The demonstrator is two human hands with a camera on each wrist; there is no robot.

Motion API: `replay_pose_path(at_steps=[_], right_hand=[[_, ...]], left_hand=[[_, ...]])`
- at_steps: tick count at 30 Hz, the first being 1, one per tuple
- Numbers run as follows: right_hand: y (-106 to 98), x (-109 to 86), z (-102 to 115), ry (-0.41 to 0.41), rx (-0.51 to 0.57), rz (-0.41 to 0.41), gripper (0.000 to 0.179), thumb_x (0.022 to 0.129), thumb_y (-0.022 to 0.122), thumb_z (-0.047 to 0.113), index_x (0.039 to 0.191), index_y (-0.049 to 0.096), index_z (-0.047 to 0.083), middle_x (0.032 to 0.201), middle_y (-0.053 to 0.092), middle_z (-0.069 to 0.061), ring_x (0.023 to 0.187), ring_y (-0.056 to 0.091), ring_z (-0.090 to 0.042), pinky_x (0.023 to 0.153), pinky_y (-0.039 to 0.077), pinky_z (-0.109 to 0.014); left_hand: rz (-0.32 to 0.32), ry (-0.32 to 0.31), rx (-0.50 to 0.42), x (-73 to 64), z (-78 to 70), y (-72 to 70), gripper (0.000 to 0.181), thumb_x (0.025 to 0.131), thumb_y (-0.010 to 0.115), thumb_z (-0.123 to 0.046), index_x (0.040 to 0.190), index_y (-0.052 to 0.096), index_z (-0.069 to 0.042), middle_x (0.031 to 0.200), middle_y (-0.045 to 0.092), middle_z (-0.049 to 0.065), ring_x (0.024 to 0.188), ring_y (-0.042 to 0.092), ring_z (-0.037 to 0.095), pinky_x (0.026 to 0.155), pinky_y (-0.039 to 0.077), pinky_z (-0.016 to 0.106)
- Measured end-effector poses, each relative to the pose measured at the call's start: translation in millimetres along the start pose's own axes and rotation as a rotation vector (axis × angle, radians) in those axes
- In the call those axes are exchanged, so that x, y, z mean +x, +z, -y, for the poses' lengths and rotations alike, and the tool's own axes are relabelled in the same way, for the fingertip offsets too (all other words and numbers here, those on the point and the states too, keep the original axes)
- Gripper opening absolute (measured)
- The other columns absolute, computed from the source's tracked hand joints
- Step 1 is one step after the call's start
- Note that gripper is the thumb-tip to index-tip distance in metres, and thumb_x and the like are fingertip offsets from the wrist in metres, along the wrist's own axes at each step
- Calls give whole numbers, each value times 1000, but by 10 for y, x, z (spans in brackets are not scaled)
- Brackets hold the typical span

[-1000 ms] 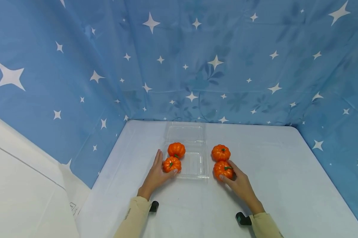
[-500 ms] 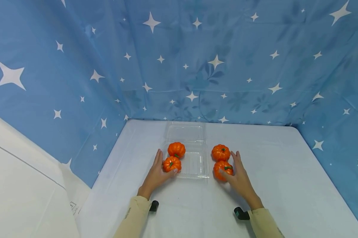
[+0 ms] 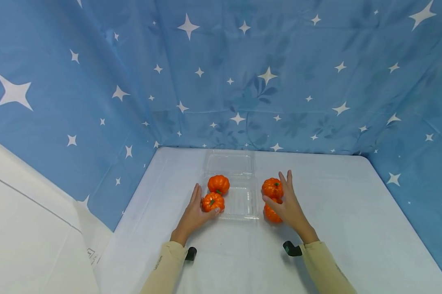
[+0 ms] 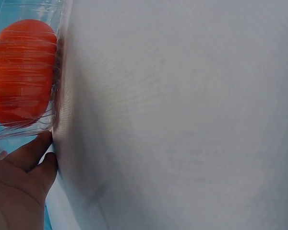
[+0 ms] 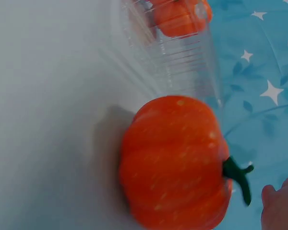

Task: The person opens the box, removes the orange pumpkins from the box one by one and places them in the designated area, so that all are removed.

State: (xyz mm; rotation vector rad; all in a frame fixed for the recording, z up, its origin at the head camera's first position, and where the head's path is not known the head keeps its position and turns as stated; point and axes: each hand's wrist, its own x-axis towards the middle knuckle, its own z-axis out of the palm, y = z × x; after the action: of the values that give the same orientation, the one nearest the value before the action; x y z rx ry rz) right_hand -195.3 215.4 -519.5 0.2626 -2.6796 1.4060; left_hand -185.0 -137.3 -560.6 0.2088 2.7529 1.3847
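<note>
1. Two pumpkins (image 3: 218, 184) are seated in the clear box (image 3: 239, 203), touched by the left hand (image 3: 192, 217), fingers extended.
2. Box-loading is judged underway: the far loose pumpkin (image 3: 272, 188), on the surface (image 3: 338, 208), is ungripped by the right hand (image 3: 288, 207), fingers wide.
3. Grasping is called for.

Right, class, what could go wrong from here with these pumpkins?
The near loose pumpkin sits close to the far loose pumpkin, so the right hand, gripping one, might nudge the other and set it rolling. The clear container looks thin; bumping its right side could slide it, though the left hand at its left edge may steady it.
</note>
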Motion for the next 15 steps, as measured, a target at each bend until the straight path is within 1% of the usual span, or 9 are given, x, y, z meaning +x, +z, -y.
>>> replay_pose_path(at_steps=[6, 10, 11, 14, 15], right_hand=[[44, 171, 157, -48, 13, 39, 107, 97, 78, 44, 175, 8, 19, 178, -18, -8, 160, 11, -51, 113, 25, -79], [94, 266, 253, -83, 17, 72, 108, 98, 78, 48, 175, 7, 21, 178, -20, -1, 161, 7, -48, 114, 22, -80], [110, 285, 276, -93, 20, 82, 108, 98, 78, 48, 175, 7, 22, 178, -20, 1, 162, 6, -46, 115, 21, -80], [160, 345, 331, -128, 26, 111, 107, 98, 78, 49, 175, 7, 23, 177, -19, 3, 162, 7, -44, 117, 21, -78], [179, 364, 348, -137, 26, 123, 107, 98, 77, 49, 175, 7, 23, 177, -19, 3, 162, 7, -44, 117, 24, -77]], left_hand=[[2, -9, 3, -7, -18, -6, 122, 90, 79, -62, 172, 10, -3, 180, -1, 7, 160, 24, 36, 124, 29, 57], [-4, 0, -8, -13, -29, -2, 122, 90, 79, -61, 171, 11, -1, 180, 0, 9, 159, 26, 38, 124, 28, 59], [-2, -3, -7, -13, -30, -1, 122, 90, 79, -61, 171, 11, -2, 180, 0, 8, 160, 25, 38, 124, 28, 58], [-1, -7, -6, -10, -24, 5, 122, 90, 79, -62, 172, 10, -3, 180, -1, 6, 160, 25, 37, 124, 28, 58], [0, -9, -6, -9, -23, 6, 122, 90, 79, -62, 172, 10, -3, 180, -1, 6, 160, 25, 36, 125, 28, 57]])
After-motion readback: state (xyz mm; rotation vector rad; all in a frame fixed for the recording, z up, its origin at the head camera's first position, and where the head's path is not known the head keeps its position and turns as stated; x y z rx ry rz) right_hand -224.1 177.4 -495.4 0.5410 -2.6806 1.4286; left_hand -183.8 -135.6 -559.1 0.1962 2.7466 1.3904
